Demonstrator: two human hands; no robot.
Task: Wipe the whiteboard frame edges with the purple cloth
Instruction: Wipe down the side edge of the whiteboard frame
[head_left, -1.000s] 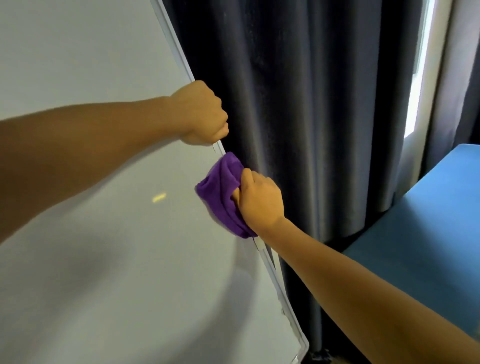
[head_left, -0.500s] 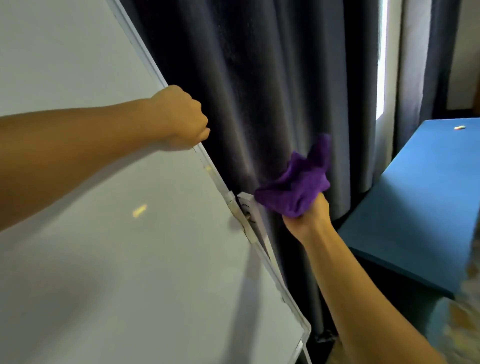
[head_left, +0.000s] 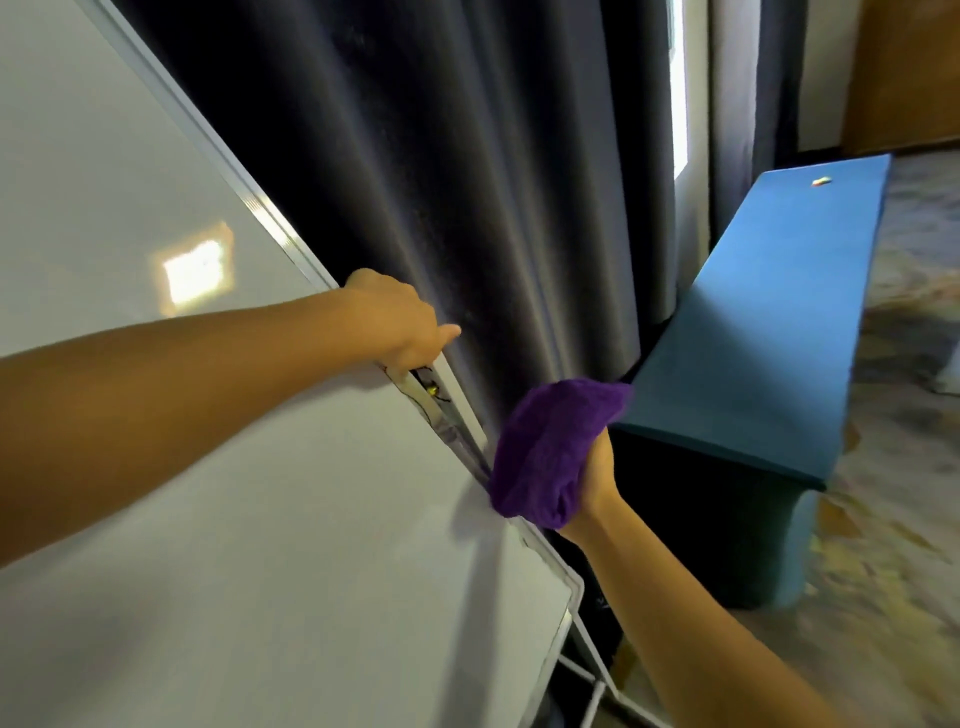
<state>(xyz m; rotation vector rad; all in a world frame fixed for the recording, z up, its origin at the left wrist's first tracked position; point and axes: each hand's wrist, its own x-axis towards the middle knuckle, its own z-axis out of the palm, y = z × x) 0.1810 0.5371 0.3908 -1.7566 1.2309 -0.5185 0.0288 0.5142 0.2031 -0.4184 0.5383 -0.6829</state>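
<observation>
Your right hand (head_left: 592, 480) grips the bunched purple cloth (head_left: 550, 449), pressed on the whiteboard frame (head_left: 270, 213) edge; its fingers are hidden by the cloth. At 10 o'clock from the cloth, your left hand (head_left: 397, 322) is closed around the same edge, above a bracket too blurred to identify. Dark curtain (head_left: 467, 182) hangs behind; a blue bench (head_left: 769, 322) stands at 2 o'clock.

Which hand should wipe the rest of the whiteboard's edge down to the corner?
The right hand: it holds the purple cloth against the frame edge above the corner. The left hand grips the frame higher up.
</observation>
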